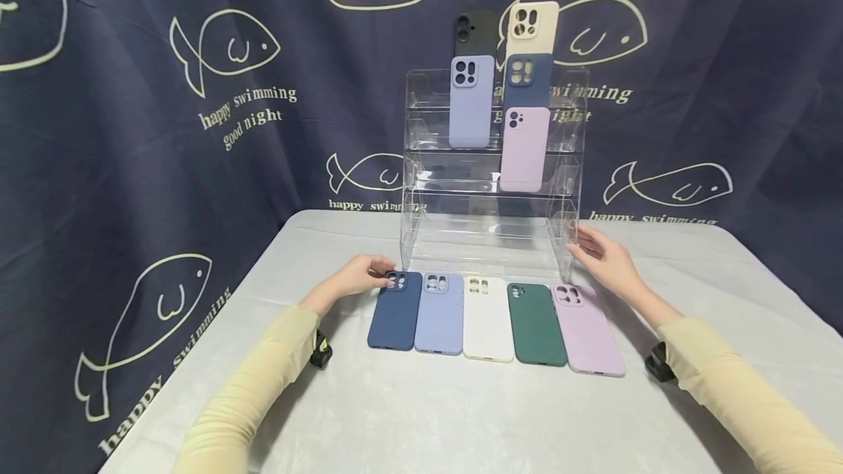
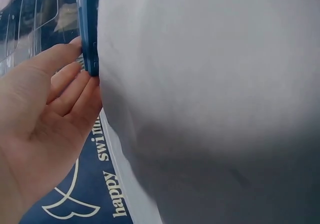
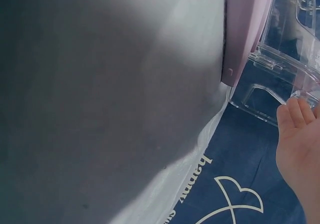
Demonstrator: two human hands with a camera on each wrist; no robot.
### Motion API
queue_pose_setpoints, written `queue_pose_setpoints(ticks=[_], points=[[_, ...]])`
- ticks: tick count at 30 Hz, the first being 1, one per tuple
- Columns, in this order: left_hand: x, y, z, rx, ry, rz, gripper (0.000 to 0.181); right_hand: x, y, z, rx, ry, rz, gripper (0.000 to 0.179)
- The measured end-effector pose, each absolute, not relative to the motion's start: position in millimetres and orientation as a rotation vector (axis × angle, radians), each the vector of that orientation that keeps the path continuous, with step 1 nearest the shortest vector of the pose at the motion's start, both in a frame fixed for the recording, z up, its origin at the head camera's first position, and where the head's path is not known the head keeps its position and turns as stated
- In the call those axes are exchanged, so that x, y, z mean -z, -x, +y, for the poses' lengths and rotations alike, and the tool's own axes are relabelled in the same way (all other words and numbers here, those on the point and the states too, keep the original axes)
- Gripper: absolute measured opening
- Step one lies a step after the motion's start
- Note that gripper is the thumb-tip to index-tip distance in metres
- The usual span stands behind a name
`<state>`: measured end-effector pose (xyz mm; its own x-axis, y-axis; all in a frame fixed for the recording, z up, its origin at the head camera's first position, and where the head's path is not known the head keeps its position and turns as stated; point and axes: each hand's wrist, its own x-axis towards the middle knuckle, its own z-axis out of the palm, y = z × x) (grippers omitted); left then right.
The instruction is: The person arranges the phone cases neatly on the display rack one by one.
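Note:
Five phone cases lie in a row on the table. At the left end is a navy blue phone case (image 1: 395,317); my left hand (image 1: 358,275) pinches its top left corner, thumb on its face and fingertips at its edge in the left wrist view. Beside it are a light blue case (image 1: 440,324), a white case (image 1: 487,324), a dark green case (image 1: 538,328) and a light purple case (image 1: 593,335). My right hand (image 1: 606,258) touches the right side of a clear tiered display stand (image 1: 487,240) with relaxed, fairly straight fingers.
Higher on the stand are a black case (image 1: 484,31), a light blue case (image 1: 470,115), a cream case (image 1: 543,28), a dark blue case (image 1: 536,83) and a light purple case (image 1: 525,156). A navy curtain (image 1: 263,137) with fish drawings hangs behind the grey-white table (image 1: 421,415).

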<state>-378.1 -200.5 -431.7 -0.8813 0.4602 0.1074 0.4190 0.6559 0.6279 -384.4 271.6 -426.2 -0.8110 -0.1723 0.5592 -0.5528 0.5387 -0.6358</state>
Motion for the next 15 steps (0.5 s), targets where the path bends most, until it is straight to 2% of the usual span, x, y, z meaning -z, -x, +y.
queue_pose_setpoints(ticks=[10, 15], points=[[426.6, 373.3, -194.2, -0.849, -0.744, 2.893, 0.032, 409.0, 365.7, 261.6, -1.158, -0.575, -2.364, 0.046], [426.6, 372.7, -194.2, -0.826, -0.718, 2.9, 0.027, 415.6, 372.5, 266.8, -1.172, -0.591, -2.356, 0.047]])
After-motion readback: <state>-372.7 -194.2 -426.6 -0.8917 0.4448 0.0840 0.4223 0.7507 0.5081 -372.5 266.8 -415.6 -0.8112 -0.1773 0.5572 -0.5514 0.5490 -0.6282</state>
